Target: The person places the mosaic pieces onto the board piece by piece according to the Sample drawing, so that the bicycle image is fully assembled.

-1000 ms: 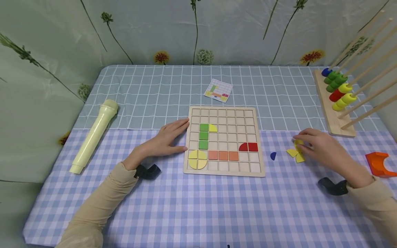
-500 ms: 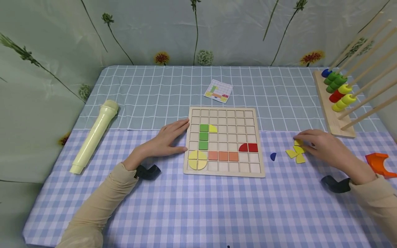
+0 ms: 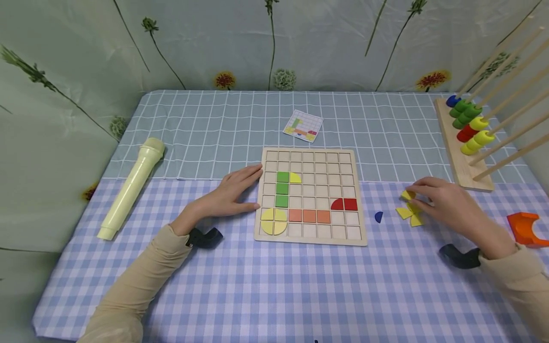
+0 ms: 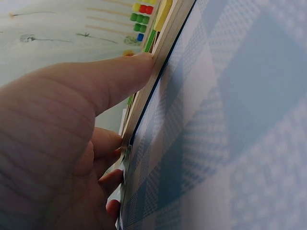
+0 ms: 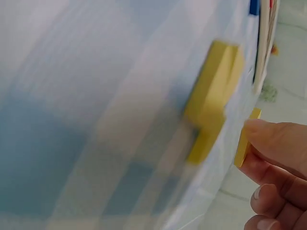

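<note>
My left hand (image 3: pixel 229 195) lies at the left side of a wooden grid board (image 3: pixel 309 156), fingers extended, with the thumb and fingertips touching its edge. Green squares (image 3: pixel 282 189), orange squares (image 3: pixel 309 216), red pieces (image 3: pixel 350 204) and yellow quarter circles (image 3: pixel 273 222) fill some cells of the board. To the board's right, my right hand (image 3: pixel 446 202) pinches a yellow quarter-circle tile (image 5: pixel 247 139) between thumb and index finger, raised off the cloth. Several loose yellow tiles (image 3: pixel 403 213) lie just below that hand, partly hidden by it. A blue half-circle tile (image 3: pixel 379 216) lies between them and the board.
A small pattern card (image 3: pixel 303 126) lies behind the board. At the back right stands a wooden bead rack (image 3: pixel 463 157) with tall pegs. An orange curved block (image 3: pixel 524 228) is at the right edge, and a pale yellow toy microphone (image 3: pixel 132 188) lies at the left.
My right hand has shifted slightly over the loose yellow tiles, and the pinched yellow tile now shows left of its fingertips. The left hand and board have stayed still.
</note>
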A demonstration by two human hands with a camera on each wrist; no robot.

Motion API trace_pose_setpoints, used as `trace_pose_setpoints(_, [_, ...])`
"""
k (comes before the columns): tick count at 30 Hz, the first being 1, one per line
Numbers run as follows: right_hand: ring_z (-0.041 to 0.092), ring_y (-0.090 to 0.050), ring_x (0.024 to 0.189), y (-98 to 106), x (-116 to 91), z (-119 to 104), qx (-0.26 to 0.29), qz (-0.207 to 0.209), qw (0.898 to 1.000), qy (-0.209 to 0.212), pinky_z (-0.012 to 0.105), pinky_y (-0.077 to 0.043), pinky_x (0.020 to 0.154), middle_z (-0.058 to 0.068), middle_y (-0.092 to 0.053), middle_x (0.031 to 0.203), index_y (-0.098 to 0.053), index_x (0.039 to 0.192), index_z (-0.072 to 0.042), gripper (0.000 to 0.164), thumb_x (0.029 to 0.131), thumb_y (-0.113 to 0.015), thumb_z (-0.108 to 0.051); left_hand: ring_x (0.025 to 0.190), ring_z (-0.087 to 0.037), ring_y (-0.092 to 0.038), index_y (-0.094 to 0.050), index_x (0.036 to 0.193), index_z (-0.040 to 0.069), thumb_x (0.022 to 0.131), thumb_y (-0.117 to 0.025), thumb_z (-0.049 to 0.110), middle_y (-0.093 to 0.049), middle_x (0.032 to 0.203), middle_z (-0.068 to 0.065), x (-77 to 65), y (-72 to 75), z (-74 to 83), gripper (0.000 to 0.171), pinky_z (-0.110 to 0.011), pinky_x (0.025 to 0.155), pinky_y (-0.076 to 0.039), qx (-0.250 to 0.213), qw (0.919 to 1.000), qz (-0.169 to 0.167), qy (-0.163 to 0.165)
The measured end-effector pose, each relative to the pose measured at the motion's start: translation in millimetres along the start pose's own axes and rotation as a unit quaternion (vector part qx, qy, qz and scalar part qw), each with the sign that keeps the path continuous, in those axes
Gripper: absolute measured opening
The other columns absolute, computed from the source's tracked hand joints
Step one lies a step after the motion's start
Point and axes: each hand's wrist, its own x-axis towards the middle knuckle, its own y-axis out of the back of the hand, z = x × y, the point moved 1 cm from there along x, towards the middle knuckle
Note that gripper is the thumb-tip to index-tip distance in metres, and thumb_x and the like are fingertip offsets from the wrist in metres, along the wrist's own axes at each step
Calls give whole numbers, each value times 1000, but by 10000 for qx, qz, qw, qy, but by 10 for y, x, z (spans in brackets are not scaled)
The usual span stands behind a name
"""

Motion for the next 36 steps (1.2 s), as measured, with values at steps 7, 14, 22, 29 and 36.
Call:
trace_pose_setpoints(7, [26,-64,78,32,63,-239,1,310,9988,377,43,-54,67,12,-68,90,-72,97,-2,34,65,-82,-7,147,-28,-14,-17,151,7,88,-63,34,-15,159,-9,-2,-4,2,83,-53,114,-14,19,10000,14,6])
trace_pose_setpoints(14, [24,-65,79,22,117,-483,43,522,9954,807,39,-55,66,11,-68,91,-73,97,-5,37,62,-84,-8,147,-28,-14,-17,151,7,87,-63,33,-15,159,-10,-4,-2,2,83,-53,114,-14,23,10000,13,-6])
trace_pose_setpoints(22, [19,-64,76,-66,199,-728,340,1046,9783,1758,32,-54,61,7,-67,85,-73,92,-5,23,78,-76,-23,146,-28,-16,-19,150,6,87,-63,34,-17,158,-10,4,1,14,82,-54,113,-16,71,10000,45,-33])
trace_pose_setpoints(29, [16,-64,76,-158,267,-910,509,1011,9739,1966,30,-54,62,5,-68,85,-74,92,-6,34,61,-85,-14,146,-29,-16,-19,150,5,87,-63,34,-17,158,-10,2,1,10,82,-54,112,-16,85,10000,34,19])
trace_pose_setpoints(36, [14,-62,76,-241,321,-1000,589,917,9689,2220,28,-53,62,4,-68,85,-74,91,-6,31,62,-84,-12,146,-30,-16,-20,150,4,87,-63,33,-18,158,-12,3,-11,3,81,-55,111,-17,67,10000,49,-9])
